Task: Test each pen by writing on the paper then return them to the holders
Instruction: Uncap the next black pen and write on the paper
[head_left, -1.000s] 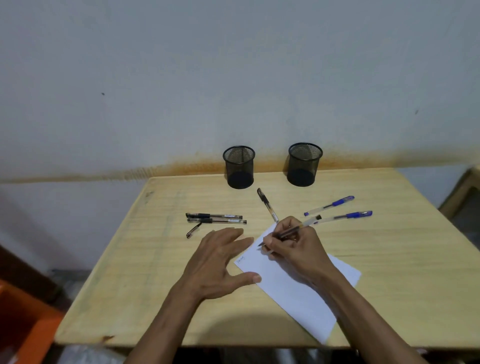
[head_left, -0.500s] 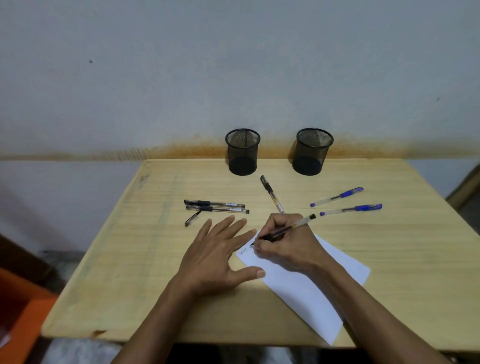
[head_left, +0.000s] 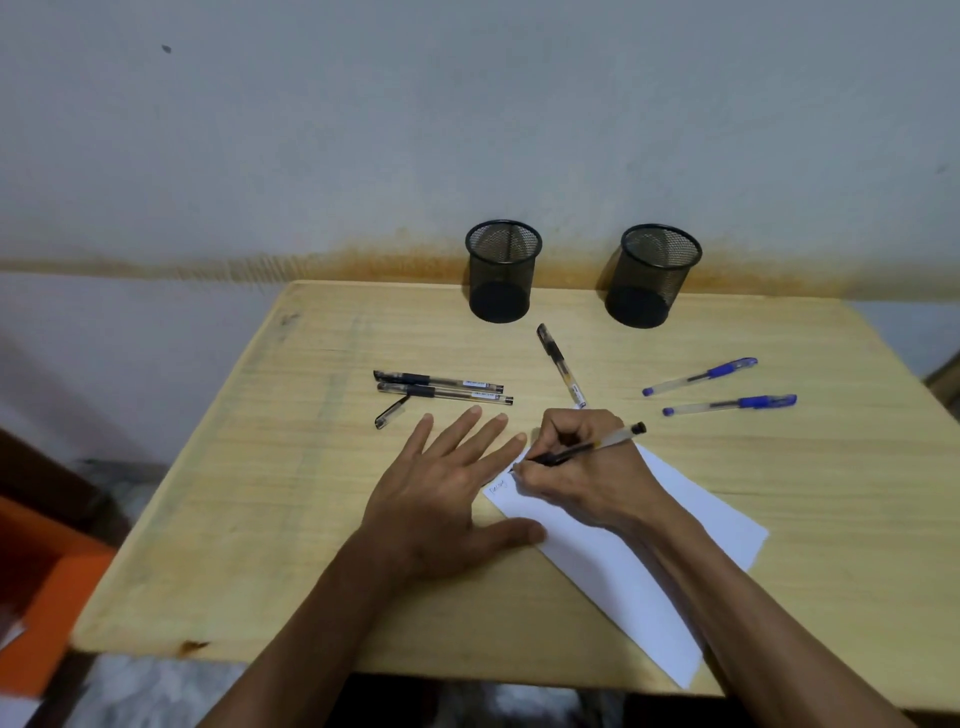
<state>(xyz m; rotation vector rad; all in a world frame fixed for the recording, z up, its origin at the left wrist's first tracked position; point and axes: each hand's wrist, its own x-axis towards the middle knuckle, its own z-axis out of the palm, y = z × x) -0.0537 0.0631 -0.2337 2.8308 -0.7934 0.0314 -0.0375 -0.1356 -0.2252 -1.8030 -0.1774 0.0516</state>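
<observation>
While the right hand (head_left: 582, 467) pinches a black pen (head_left: 576, 451) with its tip down on the top corner of the white paper (head_left: 649, 561), the left hand (head_left: 441, 493) lies flat with fingers spread — thumb on the sheet's edge. Small scribbles (head_left: 497, 487) sit at that corner. Just past the fingers lie a loose cap (head_left: 390, 413) and two black pens (head_left: 441, 387); another black pen (head_left: 561, 365) and two blue pens (head_left: 719, 387) lie farther out. Two mesh holders (head_left: 502, 270) stand at the desk's (head_left: 260, 519) far edge — apart from each other.

Both forearms bare, no sleeves, left hand (head_left: 441, 499) ringless.
</observation>
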